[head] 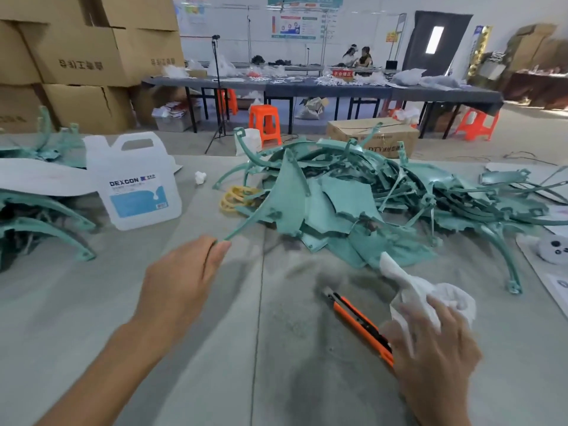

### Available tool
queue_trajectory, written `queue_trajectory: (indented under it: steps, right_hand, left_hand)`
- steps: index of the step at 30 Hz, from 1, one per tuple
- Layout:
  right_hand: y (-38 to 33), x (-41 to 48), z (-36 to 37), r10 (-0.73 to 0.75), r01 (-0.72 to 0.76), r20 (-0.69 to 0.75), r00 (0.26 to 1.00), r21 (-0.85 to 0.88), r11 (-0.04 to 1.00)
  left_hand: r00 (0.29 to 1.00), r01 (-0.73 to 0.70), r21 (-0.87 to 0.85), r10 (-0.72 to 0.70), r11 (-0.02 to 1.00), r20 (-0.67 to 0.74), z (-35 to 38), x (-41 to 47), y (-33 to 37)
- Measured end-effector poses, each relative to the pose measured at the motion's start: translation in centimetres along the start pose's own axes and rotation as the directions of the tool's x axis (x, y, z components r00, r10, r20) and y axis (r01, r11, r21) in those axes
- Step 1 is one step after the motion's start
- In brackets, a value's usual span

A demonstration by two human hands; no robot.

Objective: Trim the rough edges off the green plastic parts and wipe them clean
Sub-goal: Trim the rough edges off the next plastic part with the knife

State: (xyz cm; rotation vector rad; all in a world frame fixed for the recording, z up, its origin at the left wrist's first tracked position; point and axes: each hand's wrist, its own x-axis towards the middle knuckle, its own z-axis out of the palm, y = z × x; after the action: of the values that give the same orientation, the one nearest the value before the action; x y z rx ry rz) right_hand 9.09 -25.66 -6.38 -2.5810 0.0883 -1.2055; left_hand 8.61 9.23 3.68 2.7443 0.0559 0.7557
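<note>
My left hand [181,275] pinches the thin tip of a green plastic part [285,195], a curved fin that leans against the big heap of green parts [384,204] in the middle of the table. My right hand [436,348] grips a crumpled white cloth [424,290] and lies over the rear end of an orange utility knife [359,321] on the grey table cover. Whether its fingers also hold the knife is hidden.
A clear plastic jug [138,182] labelled DEXCON stands left of centre. More green parts [46,222] lie at the left edge under a white sheet. Yellow rings [236,198] sit by the heap, a small white wad [200,177] behind them. Cardboard boxes, orange stools and a long table stand beyond.
</note>
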Motion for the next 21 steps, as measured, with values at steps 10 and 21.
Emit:
queue_trajectory:
  steps: [10, 21]
  right_hand:
    - [-3.8, 2.3, 0.5, -0.103, 0.356, 0.712, 0.695, -0.217, 0.909]
    - [-5.2, 2.0, -2.0, -0.133, 0.214, 0.646, 0.752, -0.049, 0.976]
  left_hand:
    - [0.896, 0.443, -0.345, -0.421, 0.828, 0.140, -0.6, -14.7, -3.9]
    - [0.935, 0.299, -0.090, -0.273, 0.950, 0.225, -0.8, -14.2, -3.7]
